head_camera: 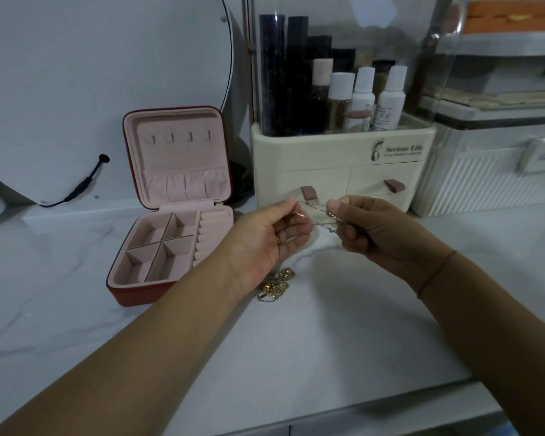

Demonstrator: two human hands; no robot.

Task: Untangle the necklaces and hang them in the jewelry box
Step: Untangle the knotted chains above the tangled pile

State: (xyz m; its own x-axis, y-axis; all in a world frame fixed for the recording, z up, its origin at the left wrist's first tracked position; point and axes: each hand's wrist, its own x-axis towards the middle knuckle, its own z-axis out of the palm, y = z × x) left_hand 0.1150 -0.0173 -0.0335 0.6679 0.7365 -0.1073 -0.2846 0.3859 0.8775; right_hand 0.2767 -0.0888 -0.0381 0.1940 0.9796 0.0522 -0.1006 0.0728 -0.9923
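A thin silver necklace (318, 212) is stretched between both hands above the marble counter. My left hand (265, 237) pinches one end of it with thumb and fingers. My right hand (368, 228) pinches the other end, fingers curled. A tangled heap of gold necklaces (276, 286) lies on a white cloth (315, 250) just below my left wrist. The red jewelry box (170, 209) stands open to the left, pink-lined. Its upright lid carries a row of small hooks (180, 137) with nothing on them, and a gathered pocket below.
A cream cosmetics organizer (343, 165) with bottles and two drawers stands right behind my hands. A white ribbed case (485, 180) sits at the far right. A round mirror (107, 73) with a black cable leans at the back left. The counter's front edge runs along the bottom right.
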